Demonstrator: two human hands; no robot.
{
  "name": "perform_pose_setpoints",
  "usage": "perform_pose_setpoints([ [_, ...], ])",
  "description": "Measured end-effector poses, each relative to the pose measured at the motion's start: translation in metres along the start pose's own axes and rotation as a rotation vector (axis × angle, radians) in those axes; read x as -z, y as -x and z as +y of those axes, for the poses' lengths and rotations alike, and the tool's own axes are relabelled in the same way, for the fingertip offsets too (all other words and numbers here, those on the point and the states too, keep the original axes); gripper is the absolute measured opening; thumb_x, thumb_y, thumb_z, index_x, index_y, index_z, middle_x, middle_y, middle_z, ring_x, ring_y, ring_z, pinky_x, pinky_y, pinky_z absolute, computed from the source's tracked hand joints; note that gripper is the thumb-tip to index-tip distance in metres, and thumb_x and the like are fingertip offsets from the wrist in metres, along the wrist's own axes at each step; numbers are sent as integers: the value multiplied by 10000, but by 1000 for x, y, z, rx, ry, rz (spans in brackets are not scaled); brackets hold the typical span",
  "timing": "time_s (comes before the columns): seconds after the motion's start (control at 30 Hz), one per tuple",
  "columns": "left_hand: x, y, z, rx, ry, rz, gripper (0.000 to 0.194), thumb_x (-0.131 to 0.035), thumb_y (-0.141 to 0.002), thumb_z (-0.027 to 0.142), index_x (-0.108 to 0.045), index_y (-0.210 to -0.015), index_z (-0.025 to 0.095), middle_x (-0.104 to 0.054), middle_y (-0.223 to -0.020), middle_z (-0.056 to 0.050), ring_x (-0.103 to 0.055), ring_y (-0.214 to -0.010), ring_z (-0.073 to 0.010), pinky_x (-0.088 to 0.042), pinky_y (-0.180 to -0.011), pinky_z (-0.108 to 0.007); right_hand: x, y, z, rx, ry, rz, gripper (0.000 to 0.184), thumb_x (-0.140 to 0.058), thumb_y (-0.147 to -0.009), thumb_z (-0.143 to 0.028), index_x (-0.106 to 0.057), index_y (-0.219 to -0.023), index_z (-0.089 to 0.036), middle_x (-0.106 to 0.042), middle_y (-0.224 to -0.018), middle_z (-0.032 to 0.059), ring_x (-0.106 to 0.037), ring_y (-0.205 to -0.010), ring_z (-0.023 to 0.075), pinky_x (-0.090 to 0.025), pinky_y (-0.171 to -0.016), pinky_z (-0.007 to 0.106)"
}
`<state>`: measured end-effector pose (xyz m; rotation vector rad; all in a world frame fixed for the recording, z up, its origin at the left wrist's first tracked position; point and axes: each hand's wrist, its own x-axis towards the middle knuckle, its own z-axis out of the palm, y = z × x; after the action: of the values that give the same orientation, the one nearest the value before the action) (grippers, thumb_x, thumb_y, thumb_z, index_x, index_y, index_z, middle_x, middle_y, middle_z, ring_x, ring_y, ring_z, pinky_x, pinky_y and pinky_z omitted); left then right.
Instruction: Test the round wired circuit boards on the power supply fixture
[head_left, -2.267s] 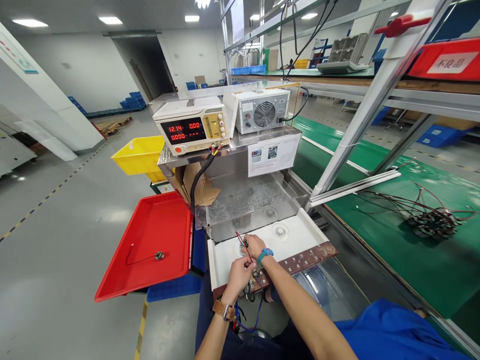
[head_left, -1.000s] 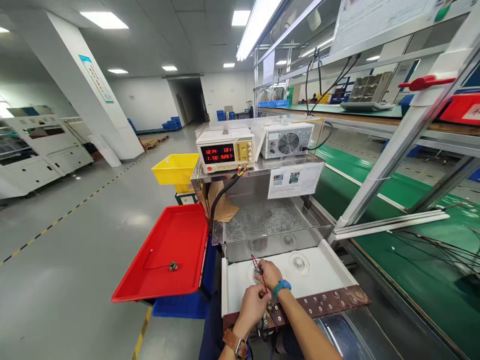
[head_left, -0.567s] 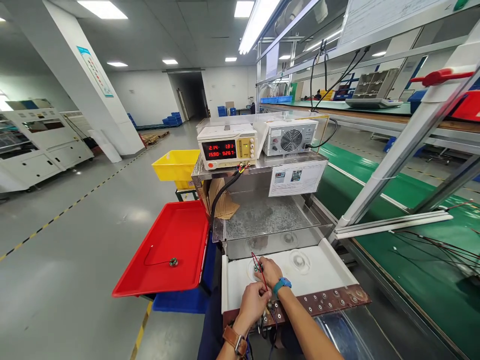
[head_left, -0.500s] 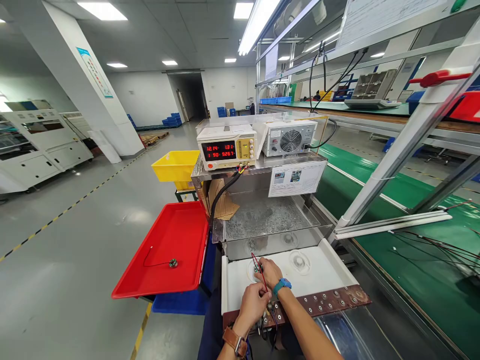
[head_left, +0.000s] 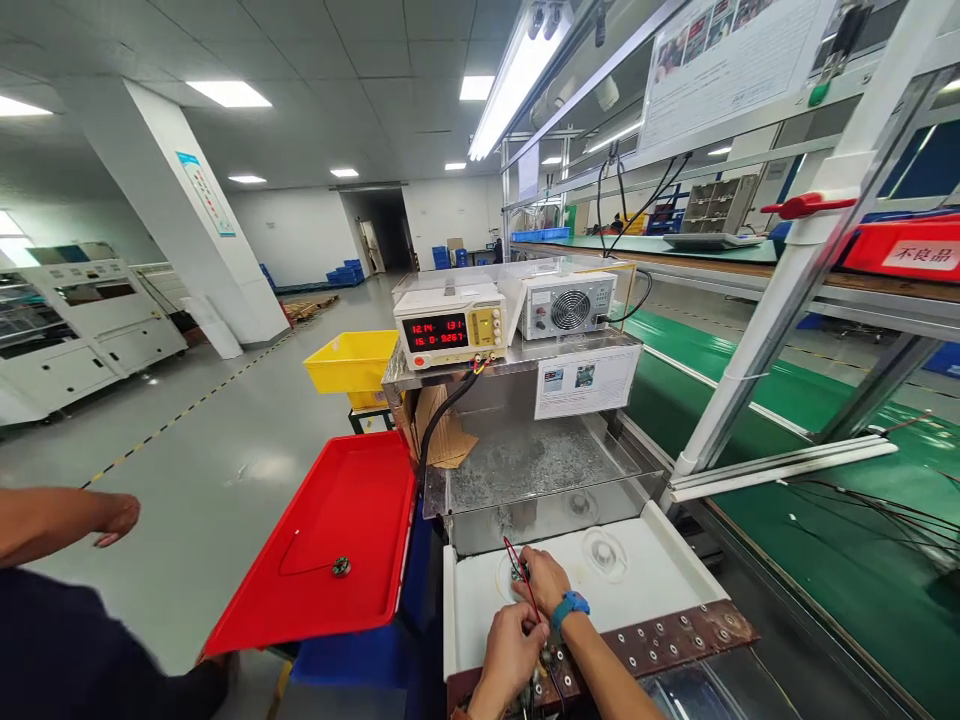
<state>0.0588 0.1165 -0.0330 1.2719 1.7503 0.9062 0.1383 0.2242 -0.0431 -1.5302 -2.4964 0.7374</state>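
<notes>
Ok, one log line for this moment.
left hand: pinching thin red wire; right hand: touching small round green circuit board; red plastic tray: holds similar board; white power supply: display lit

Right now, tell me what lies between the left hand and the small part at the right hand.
A red wire: in the head view it loops above the small part and runs down to the left hand.

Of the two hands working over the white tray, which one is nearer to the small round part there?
Right: the right hand holds the round part. The left hand is apart from it, nearer the camera, holding the red wire.
</notes>
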Motion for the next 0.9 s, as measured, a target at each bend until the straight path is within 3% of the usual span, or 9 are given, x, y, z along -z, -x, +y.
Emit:
perform_pose_setpoints([
  [0.23,2,-1,6,-26,-23,0,176,-557,-727,305,-668,-680,177,-729,-751,-64,-646,-763,-225,-453,-721,-295,4,-1,-1,40,17,4,276,-653,-705,-265,-599,-966,-193,-675,-1003,75,-601,-965,236,-375,-738,270],
  [0.37,5,0,10,-100,-40,-17,247,-523,-753,378,-667,-698,185,-735,-751,-79,-655,-771,-240,-472,-758,-318,9,1,-6,33,30,37,276,-640,-700,-282,-617,-954,-178,-684,-997,90,-623,-914,236,-377,-721,273],
  [0.57,8,-3,12,-153,-37,-13,432,-506,-739,591,-662,-776,190,-746,-820,-108,-677,-826,-294,-498,-790,-378,23,2,0,-32,-76,244,323,-617,-735,-410,-611,-981,-200,-690,-952,57,-630,-875,220,-392,-699,263],
  [0.73,7,-10,8,-100,-9,70,563,-539,-650,643,-681,-929,176,-750,-992,-139,-684,-976,-336,-526,-855,-419,71,19,48,-311,-57,415,274,-565,-794,-321,-613,-1015,-167,-678,-1017,115,-617,-958,242,-430,-750,291],
  [0.9,3,-20,0,-98,-129,-29,481,-541,-657,554,-702,-949,207,-755,-1005,-116,-696,-958,-337,-546,-823,-415,117,55,115,-583,37,430,295,-599,-729,-123,-648,-1009,-47,-659,-1025,236,-610,-997,326,-475,-791,392],
])
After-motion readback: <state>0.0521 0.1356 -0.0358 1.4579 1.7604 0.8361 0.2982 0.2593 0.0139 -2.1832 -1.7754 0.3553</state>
